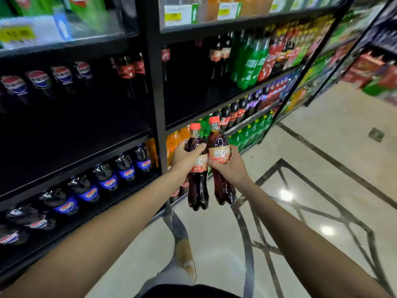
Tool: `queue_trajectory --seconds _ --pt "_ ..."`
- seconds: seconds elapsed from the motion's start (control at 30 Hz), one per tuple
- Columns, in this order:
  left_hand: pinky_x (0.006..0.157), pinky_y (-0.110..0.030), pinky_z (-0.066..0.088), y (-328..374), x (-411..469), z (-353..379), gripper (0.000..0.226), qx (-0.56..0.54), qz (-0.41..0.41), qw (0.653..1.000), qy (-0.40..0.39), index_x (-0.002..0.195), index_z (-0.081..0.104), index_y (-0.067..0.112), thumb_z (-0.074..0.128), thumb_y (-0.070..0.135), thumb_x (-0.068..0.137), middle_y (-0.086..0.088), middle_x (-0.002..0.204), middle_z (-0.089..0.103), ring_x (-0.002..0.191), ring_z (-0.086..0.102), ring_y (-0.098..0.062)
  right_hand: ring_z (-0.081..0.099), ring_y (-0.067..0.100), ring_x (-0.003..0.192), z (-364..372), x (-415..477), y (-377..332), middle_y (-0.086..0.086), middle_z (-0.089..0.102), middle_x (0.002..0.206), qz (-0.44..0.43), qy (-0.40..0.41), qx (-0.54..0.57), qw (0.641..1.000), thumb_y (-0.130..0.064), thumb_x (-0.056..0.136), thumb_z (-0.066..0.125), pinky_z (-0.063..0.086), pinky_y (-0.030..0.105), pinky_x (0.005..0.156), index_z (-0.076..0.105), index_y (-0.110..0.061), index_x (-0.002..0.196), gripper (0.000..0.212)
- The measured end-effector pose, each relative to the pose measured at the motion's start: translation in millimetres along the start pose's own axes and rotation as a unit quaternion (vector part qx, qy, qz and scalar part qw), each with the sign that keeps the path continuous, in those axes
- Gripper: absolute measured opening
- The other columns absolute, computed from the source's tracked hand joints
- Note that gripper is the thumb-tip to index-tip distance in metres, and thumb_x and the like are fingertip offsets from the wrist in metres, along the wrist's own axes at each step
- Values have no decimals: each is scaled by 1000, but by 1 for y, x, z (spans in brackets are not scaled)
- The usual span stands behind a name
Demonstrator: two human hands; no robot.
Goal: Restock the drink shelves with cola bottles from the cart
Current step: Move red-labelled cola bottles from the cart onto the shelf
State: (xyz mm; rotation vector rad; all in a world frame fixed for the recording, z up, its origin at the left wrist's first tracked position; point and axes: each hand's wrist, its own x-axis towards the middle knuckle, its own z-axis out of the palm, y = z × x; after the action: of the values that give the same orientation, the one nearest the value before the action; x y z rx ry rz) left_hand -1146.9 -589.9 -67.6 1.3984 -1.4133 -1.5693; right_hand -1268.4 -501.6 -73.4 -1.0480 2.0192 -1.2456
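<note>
I hold two cola bottles upright in front of the black drink shelves [158, 117]. My left hand [184, 157] grips the left cola bottle [197, 186] round its upper body, just above the label. My right hand [229, 166] grips the right cola bottle [222, 186] round its orange label. Both bottles have red caps and dark contents, and they hang side by side, almost touching. A few matching red-labelled cola bottles [129, 70] stand far back on the middle shelf, with a wide dark gap in front of them. The cart is out of view.
Blue-labelled cola bottles [107, 181] fill the lower left shelf. Green bottles [249, 63] and mixed sodas crowd the right bays. Orange bottles [173, 145] stand behind my left hand. A glossy tiled floor [311, 168] stretches right, with stacked cartons [373, 72] at the far end. My foot [185, 254] is below.
</note>
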Motion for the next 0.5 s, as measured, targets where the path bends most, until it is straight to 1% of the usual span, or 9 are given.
queue_trajectory --seconds 0.07,0.13,0.2,0.27,0.37,0.47,0.5 --pt "63 -25 42 18 32 22 22 1 12 1000 -11 82 53 31 72 41 81 15 82 59 77 58 -8 57 2 75 -16 36 -1 -5 58 92 0 4 -3 1000 -15 73 81 42 6 57 45 -22 105 49" --pt "68 -27 48 37 62 40 22 -4 29 999 -15 91 57 28 73 40 81 11 87 62 84 61 -13 59 4 79 -28 73 -4 -5 58 95 -7 10 -4 1000 -17 74 81 44 8 60 45 -23 107 49" --pt "77 -31 52 57 89 54 31 -12 46 999 -8 103 61 21 74 39 80 4 98 65 90 62 -16 60 -3 78 -37 108 -9 -8 58 94 -24 20 2 1000 -17 76 80 44 8 62 44 -25 106 48" --pt "82 -32 52 74 113 65 35 -16 70 997 7 107 62 17 74 36 81 0 103 67 94 63 -17 59 -11 75 -43 140 -15 -12 58 94 -37 22 7 999 -19 77 80 43 6 61 43 -27 106 48" --pt "88 -34 52 98 143 76 38 -17 100 994 30 112 61 18 74 35 81 2 106 67 99 63 -16 59 -12 79 -49 183 -24 -9 59 100 -58 17 25 998 -20 77 80 44 5 64 44 -25 113 51" --pt "89 -29 49 115 173 84 35 -16 140 988 56 110 60 21 75 32 80 5 105 66 101 62 -13 60 -4 87 -52 228 -28 -7 60 103 -88 -2 46 995 -19 77 81 48 15 74 43 -22 118 56" --pt "90 -28 49 119 183 86 35 -22 153 986 62 110 59 21 76 30 80 5 106 66 102 62 -13 60 -6 87 -52 243 -28 -10 60 103 -98 -7 50 994 -20 76 81 47 12 73 42 -23 118 57"
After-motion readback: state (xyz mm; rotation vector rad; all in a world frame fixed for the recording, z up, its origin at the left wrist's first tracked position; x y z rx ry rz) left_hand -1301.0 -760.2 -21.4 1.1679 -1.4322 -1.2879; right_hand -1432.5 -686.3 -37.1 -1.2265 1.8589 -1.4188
